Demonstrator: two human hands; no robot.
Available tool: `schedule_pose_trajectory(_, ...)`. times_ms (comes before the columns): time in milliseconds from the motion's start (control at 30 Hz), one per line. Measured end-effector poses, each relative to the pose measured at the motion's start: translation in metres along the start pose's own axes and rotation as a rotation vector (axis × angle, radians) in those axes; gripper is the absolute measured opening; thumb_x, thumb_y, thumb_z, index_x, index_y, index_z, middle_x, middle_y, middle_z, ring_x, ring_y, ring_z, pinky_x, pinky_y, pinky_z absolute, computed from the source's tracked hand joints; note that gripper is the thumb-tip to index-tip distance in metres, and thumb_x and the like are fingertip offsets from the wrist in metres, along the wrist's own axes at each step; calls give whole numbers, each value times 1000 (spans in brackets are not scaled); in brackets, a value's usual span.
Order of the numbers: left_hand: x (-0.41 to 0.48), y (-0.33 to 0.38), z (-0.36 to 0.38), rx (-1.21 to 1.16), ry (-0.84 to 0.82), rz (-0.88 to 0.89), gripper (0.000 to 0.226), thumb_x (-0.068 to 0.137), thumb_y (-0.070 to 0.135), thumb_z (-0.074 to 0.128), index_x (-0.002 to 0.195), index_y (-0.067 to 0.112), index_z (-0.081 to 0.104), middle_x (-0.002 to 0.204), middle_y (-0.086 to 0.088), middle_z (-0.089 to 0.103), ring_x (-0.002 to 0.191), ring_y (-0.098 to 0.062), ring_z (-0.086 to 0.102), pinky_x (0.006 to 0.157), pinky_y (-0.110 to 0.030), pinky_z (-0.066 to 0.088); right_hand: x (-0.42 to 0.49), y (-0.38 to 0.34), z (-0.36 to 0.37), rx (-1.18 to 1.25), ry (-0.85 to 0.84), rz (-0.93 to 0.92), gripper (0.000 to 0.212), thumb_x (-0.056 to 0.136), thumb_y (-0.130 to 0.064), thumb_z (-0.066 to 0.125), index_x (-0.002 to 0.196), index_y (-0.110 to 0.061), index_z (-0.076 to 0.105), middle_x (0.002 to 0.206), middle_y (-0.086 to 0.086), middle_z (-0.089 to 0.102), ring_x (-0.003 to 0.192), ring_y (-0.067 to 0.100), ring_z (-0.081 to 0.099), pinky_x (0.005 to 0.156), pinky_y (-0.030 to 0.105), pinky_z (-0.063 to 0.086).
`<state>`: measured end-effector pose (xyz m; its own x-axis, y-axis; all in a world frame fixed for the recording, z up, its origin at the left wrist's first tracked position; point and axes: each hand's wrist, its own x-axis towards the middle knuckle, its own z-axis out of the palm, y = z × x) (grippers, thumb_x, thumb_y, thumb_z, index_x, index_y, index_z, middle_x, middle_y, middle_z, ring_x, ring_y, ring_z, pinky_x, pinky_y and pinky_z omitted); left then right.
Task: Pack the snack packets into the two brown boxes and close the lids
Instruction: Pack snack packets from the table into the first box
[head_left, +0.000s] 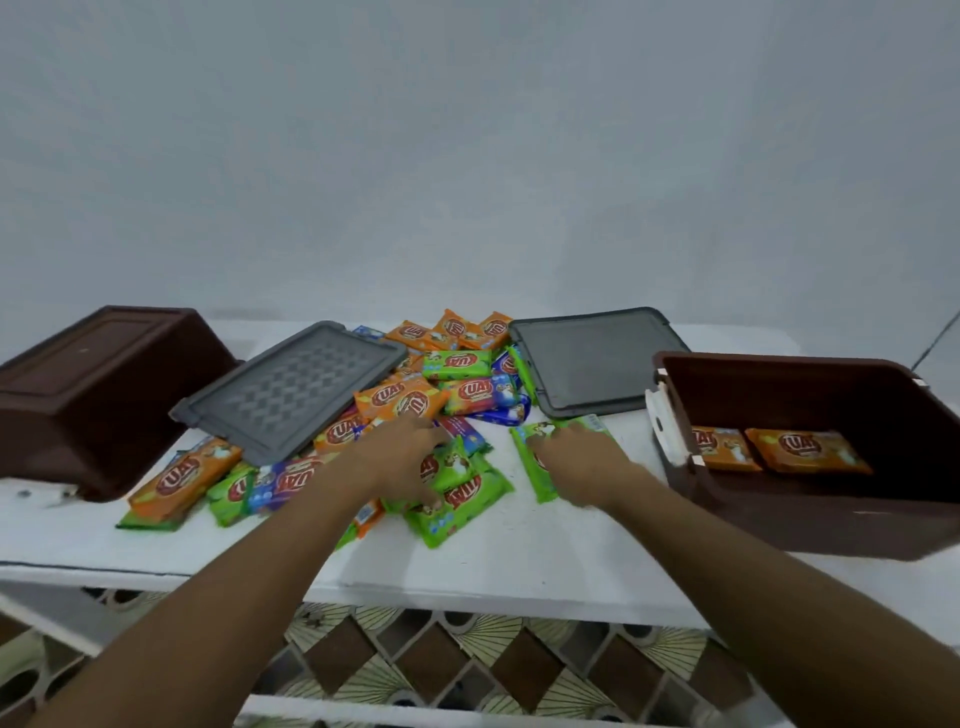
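Note:
A heap of orange, green and blue snack packets (415, 400) lies mid-table. My left hand (395, 457) is spread over a green packet (457, 467) at the heap's near edge, with fingers and thumb closing around it. My right hand (582, 462) presses on another green packet (530, 467) lying apart to the right, fingers curled on its far end. The right brown box (831, 519) stands open with two orange packets (805, 449) inside. The left brown box (104, 395) lies upside down. Two grey lids, the left lid (291, 389) and the right lid (597, 358), rest on the table.
The white table (519, 561) ends at a front edge close to my forearms, with patterned floor tiles (441, 660) below. A plain wall rises behind. The left lid leans on the upturned box and covers part of the heap.

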<state>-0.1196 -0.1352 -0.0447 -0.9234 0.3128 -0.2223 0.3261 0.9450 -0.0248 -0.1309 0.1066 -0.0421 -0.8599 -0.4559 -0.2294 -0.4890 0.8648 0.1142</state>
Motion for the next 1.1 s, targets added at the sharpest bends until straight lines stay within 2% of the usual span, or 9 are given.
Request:
schedule_pose_trajectory(100, 3, -3, 2, 16, 53, 29, 86, 70, 57, 76, 141, 23, 42, 133, -4, 51, 120, -22, 46, 98, -40, 44, 2, -19, 9, -20, 8, 8, 62, 89, -6, 53, 146, -17, 31, 134, 21, 46, 122, 38, 44, 90, 44, 46)
schedule_pose_trajectory(233, 0, 3, 2, -36, 45, 28, 89, 68, 53, 78, 142, 18, 41, 135, -4, 43, 119, -24, 46, 98, -40, 42, 5, -14, 5, -28, -88, -29, 95, 83, 7, 54, 151, -43, 11, 154, 19, 14, 116, 36, 52, 59, 31, 43)
schedule_pose_trajectory(300, -2, 2, 1, -79, 72, 24, 93, 68, 49, 79, 145, 17, 37, 139, -2, 36, 115, -23, 49, 94, -40, 47, 8, -10, 4, -143, -49, -82, 96, 83, 4, 59, 150, -46, 12, 157, 19, 8, 134, 39, 35, 77, 37, 45)
schedule_pose_trajectory(400, -5, -4, -3, -161, 145, 18, 96, 68, 46, 80, 146, 18, 34, 131, 1, 34, 102, -18, 52, 80, -38, 53, 17, -1, -4, -298, 38, -245, 84, 80, -20, 75, 145, -41, 26, 156, 10, 15, 141, 32, 20, 105, 55, 29)
schedule_pose_trajectory(567, -9, -11, -11, -258, 176, -19, 98, 73, 45, 76, 152, 19, 24, 152, -5, 33, 134, -24, 39, 106, -41, 41, 17, 11, -10, -207, -86, -397, 76, 76, -50, 73, 139, -32, 34, 148, -2, 41, 137, 23, 32, 105, 52, 25)
schedule_pose_trajectory(767, -9, 3, -21, -239, 153, -67, 96, 77, 50, 73, 152, 18, 23, 155, -5, 32, 139, -23, 34, 111, -42, 37, 7, 19, -26, -329, 107, -435, 78, 75, -64, 65, 139, -28, 37, 132, 3, 48, 121, 22, 39, 101, 47, 30)
schedule_pose_trajectory(833, -5, 13, -30, -213, 187, -57, 91, 82, 57, 66, 152, 15, 25, 154, -6, 34, 138, -24, 35, 110, -41, 36, -4, 34, -47, -258, 144, -371, 77, 74, -62, 65, 137, -26, 39, 128, 2, 50, 116, 22, 47, 97, 42, 35)
schedule_pose_trajectory(967, 10, 50, -50, -171, 249, -24, 89, 85, 67, 54, 152, 17, 25, 155, -5, 34, 139, -25, 36, 111, -42, 35, -37, 89, -84, 25, 288, -255, 66, 67, -57, 71, 119, -25, 45, 107, -2, 61, 89, 21, 56, 69, 30, 37)
schedule_pose_trajectory(1100, 38, 95, -78, -221, 320, 37, 81, 86, 66, 53, 147, 16, 35, 146, -6, 46, 130, -25, 45, 102, -38, 41, -74, 160, -97, 363, 304, -114, 62, 72, -62, 70, 120, -28, 49, 103, -8, 60, 91, 16, 58, 77, 33, 46)
